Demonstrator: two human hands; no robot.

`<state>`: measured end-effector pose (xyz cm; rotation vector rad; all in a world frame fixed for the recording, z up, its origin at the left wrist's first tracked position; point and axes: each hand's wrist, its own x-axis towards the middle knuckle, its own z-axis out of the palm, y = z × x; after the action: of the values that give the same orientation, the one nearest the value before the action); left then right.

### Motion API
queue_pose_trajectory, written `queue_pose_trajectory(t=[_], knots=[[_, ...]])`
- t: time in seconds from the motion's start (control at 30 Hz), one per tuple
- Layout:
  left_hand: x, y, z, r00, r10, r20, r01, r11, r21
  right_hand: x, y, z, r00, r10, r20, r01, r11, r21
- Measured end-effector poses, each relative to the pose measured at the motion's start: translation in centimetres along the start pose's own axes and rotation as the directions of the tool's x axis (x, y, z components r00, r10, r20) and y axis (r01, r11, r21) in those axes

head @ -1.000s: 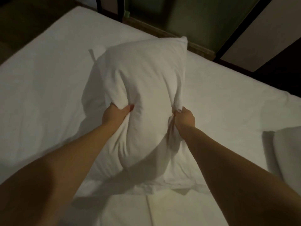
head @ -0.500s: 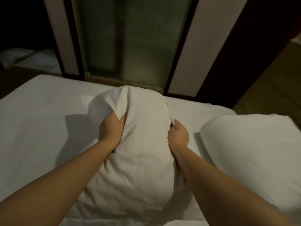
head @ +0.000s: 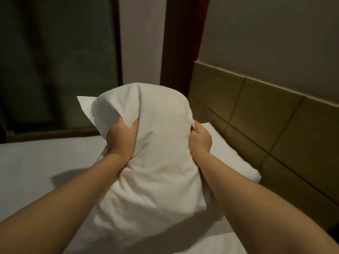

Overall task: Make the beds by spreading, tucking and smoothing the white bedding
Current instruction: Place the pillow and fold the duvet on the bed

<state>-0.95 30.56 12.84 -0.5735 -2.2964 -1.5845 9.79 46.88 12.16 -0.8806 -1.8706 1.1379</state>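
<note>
A white pillow (head: 161,153) is held up on end in front of me, over the bed's white sheet (head: 36,162). My left hand (head: 122,139) grips a fold of its case on the left side. My right hand (head: 200,139) grips its right edge. A second white pillow (head: 234,158) lies flat behind it on the right, against the headboard, mostly hidden by the held pillow and my right arm.
A tan panelled headboard (head: 266,121) runs along the right. Behind the bed stand a dark glass panel (head: 55,61) with a wooden sill and a dark wooden post (head: 181,43). The sheet stretches out to the left.
The pillow has swung to the right toward the headboard, both hands keeping their grip. My view has turned right, and the second pillow is now largely covered.
</note>
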Motion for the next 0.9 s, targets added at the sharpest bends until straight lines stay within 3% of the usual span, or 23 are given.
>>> queue_pose_trajectory(t=[0.17,0.3,0.37,0.43,0.5,0.57,0.63,0.77,0.9], knots=[[1.0,6.2,8.8,0.996,0.077,0.033,-0.075,0.995,-0.062,6.6,1.8,-7.6,0.991,-0.047,-0.124,0.051,0.998,0.026],[2.2,8.6,16.1,0.997,0.078,0.02,-0.074,0.986,-0.147,13.1,4.0,-11.5,0.982,-0.098,-0.163,0.091,0.995,-0.049],[2.9,8.6,20.1,0.997,0.05,0.052,-0.042,0.988,-0.146,17.0,5.4,-12.8,0.988,-0.081,-0.135,0.053,0.978,-0.2],[2.7,7.6,24.3,0.986,0.004,0.165,0.005,0.999,-0.052,20.6,7.6,-13.7,0.994,0.026,-0.11,-0.074,0.887,-0.455],[1.8,5.3,28.5,0.922,-0.097,0.376,0.066,0.993,0.095,23.2,10.2,-14.0,0.975,0.195,-0.109,-0.22,0.756,-0.617],[0.6,2.0,31.6,0.776,-0.283,0.563,0.131,0.947,0.294,24.4,12.8,-13.6,0.957,0.276,-0.09,-0.26,0.677,-0.688],[-0.1,-0.9,32.9,0.683,-0.421,0.597,0.216,0.897,0.385,24.4,15.2,-12.7,0.959,0.281,-0.029,-0.213,0.653,-0.727],[1.4,-3.5,33.1,0.722,-0.419,0.551,0.222,0.894,0.389,23.6,18.9,-10.6,0.915,0.391,0.102,-0.159,0.58,-0.799],[1.1,-4.6,32.4,0.754,-0.418,0.507,0.229,0.89,0.394,22.8,19.8,-9.4,0.887,0.448,0.107,-0.152,0.504,-0.85]])
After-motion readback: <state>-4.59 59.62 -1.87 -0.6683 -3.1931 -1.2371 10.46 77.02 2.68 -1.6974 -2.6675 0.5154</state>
